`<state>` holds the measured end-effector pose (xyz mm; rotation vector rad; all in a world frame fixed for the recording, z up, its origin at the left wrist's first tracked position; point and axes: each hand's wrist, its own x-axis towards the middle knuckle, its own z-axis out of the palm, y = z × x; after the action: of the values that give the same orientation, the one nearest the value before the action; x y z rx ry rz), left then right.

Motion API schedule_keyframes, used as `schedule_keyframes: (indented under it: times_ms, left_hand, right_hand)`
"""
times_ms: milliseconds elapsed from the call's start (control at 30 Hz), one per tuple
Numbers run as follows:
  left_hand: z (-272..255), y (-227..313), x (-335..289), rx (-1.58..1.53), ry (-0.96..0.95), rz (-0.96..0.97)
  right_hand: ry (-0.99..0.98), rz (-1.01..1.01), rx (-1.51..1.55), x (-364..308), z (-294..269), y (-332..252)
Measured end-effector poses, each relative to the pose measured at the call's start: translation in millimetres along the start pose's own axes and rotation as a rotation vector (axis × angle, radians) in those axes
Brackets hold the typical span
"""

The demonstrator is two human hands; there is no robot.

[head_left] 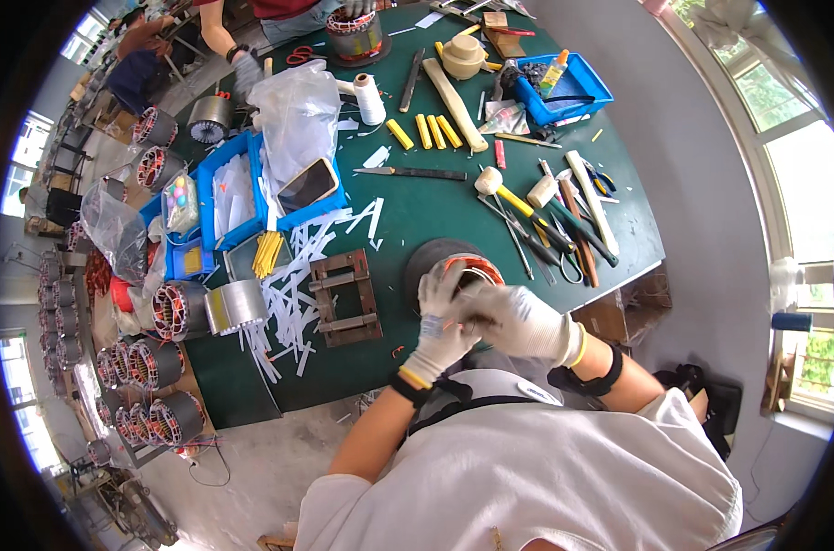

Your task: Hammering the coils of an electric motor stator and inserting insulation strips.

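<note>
In front of me on the green table stands a motor stator [443, 250] with a dark base and orange-red copper windings [479, 264] at its open top. My left hand [441, 317], in a white knitted glove, has its fingers curled over the stator's near left rim. Close beside it, my right hand [523, 323] is gloved too and reaches over the near right side of the windings. Its fingers are smeared by motion, so what they hold, if anything, does not show. Both hands nearly meet at the rim and cover the near part of the stator.
Left of the stator lie a brown metal frame [369, 308] and scattered white paper strips [293, 308]. Mallets, pliers and scissors [571, 268] lie to the right. Blue bins [231, 188] and a phone [309, 185] are farther left. Across the table a person touches another stator [355, 41].
</note>
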<state>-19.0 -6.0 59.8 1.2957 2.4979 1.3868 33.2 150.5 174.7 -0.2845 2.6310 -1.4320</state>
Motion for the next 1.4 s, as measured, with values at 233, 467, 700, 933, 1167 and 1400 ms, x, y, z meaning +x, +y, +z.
schedule_keyframes:
  times_ms: [233,467,700,933,1167,1400]
  left_hand:
    - [-69,-69,-41,-0.128,0.074,-0.365]
    - [-62,-98,-79,-0.466,0.032,-0.667]
    - [-62,-100,-109,-0.573,-0.079,-0.880]
    - [-11,-89,-75,-1.448,-0.057,-1.461]
    - [48,-76,-40,-1.792,-0.023,-1.407]
    - [-27,-41,18,-0.765,0.120,-0.868]
  right_hand:
    - [-0.228,0.364,-0.462,11,66,69]
    - [-0.535,0.325,-0.707,47,96,121]
    - [0.107,0.251,-0.560,-6,99,52]
    - [0.043,0.154,-0.749,15,92,83]
    - [0.172,0.320,-0.476,59,22,85]
    - [0.373,0.658,0.081,38,-10,108]
